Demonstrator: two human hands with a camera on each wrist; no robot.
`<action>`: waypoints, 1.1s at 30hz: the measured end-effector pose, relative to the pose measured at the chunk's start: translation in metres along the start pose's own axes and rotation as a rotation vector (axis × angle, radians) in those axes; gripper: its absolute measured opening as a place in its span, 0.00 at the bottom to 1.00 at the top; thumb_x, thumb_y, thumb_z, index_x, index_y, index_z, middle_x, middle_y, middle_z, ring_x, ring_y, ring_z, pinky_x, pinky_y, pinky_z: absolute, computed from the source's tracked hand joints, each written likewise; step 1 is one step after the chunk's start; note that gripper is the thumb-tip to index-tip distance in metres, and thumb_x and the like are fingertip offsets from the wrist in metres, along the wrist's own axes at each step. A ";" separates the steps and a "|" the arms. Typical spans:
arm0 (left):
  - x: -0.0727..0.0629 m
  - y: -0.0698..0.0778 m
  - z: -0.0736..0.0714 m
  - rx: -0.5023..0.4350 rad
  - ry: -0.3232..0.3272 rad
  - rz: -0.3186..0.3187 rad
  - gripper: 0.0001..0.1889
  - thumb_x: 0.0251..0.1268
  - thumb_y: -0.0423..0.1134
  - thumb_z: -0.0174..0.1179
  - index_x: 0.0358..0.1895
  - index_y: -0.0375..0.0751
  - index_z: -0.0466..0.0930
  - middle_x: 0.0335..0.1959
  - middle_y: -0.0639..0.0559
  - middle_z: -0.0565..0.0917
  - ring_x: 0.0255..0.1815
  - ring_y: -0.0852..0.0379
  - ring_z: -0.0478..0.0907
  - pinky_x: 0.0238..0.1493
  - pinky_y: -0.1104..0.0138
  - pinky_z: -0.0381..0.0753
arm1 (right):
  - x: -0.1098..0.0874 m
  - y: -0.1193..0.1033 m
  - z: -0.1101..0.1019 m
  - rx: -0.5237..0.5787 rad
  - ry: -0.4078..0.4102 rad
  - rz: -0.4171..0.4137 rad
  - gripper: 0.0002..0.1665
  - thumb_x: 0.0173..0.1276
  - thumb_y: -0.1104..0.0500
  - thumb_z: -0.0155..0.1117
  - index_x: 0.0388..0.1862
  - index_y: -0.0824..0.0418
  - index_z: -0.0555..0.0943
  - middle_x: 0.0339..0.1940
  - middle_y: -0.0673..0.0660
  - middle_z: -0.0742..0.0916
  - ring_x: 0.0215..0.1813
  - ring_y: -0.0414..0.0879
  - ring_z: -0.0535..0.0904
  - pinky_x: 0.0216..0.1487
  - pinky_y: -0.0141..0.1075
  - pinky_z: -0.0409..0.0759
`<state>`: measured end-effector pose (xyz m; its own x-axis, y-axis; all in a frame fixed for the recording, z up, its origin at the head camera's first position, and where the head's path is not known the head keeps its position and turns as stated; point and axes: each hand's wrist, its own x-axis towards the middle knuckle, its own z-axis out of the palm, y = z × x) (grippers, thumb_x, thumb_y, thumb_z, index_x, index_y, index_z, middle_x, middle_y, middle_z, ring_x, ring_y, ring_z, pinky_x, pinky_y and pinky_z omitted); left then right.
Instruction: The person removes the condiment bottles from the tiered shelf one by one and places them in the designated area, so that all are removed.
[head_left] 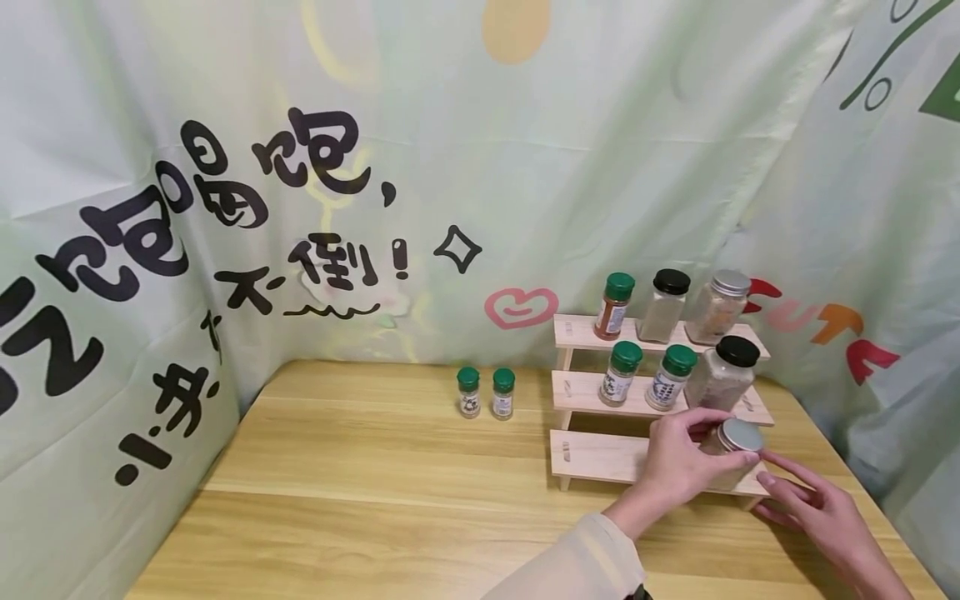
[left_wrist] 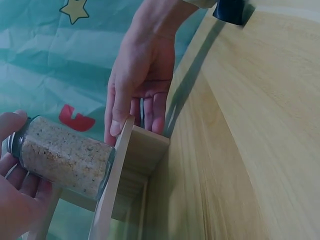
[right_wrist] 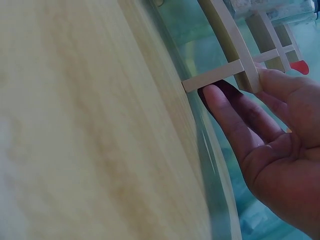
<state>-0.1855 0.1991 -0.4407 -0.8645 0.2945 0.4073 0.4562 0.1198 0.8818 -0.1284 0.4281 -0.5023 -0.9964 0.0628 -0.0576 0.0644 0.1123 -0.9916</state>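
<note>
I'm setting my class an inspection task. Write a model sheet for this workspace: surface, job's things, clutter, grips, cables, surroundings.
Surface: wooden table, light-coloured, with visible grain.
Job's things: three-tier wooden rack; three top-tier jars, three middle-tier jars, and one grey-capped jar at the lowest tier.
Clutter: nothing seen, unless two green-capped jars standing left of the rack count.
Grips: left hand holds the grey-capped jar; right hand touches the rack's right end.
Cables: nothing seen.
Surroundings: printed cloth behind and at both sides.
</note>
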 end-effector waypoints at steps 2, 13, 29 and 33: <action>-0.001 0.000 -0.002 -0.016 -0.006 -0.008 0.21 0.50 0.38 0.82 0.50 0.48 0.89 0.45 0.68 0.87 0.42 0.81 0.75 0.42 0.85 0.76 | 0.000 0.001 -0.001 -0.031 0.009 0.013 0.21 0.77 0.60 0.63 0.55 0.30 0.81 0.49 0.24 0.81 0.44 0.30 0.85 0.40 0.39 0.89; -0.013 0.003 -0.020 -0.102 -0.094 0.041 0.21 0.53 0.36 0.80 0.52 0.47 0.88 0.48 0.68 0.87 0.45 0.80 0.77 0.47 0.83 0.78 | 0.001 0.004 -0.005 -0.045 0.021 0.036 0.21 0.77 0.58 0.64 0.57 0.30 0.82 0.49 0.23 0.81 0.44 0.29 0.85 0.41 0.40 0.89; -0.023 0.009 -0.060 -0.223 -0.146 0.103 0.22 0.53 0.32 0.79 0.53 0.43 0.86 0.49 0.62 0.87 0.47 0.76 0.80 0.51 0.76 0.82 | 0.003 0.005 -0.001 -0.108 0.011 0.021 0.27 0.78 0.57 0.63 0.73 0.46 0.76 0.49 0.20 0.76 0.46 0.27 0.83 0.42 0.40 0.89; -0.023 0.013 -0.073 -0.307 -0.166 0.126 0.23 0.53 0.28 0.78 0.55 0.40 0.85 0.50 0.59 0.87 0.47 0.74 0.81 0.52 0.73 0.83 | 0.003 0.003 -0.001 -0.079 0.004 -0.024 0.26 0.78 0.60 0.61 0.72 0.48 0.77 0.51 0.21 0.78 0.46 0.27 0.83 0.40 0.39 0.89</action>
<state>-0.1753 0.1248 -0.4211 -0.7481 0.4419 0.4950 0.4506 -0.2093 0.8678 -0.1307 0.4300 -0.5053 -0.9974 0.0633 -0.0337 0.0453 0.1916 -0.9804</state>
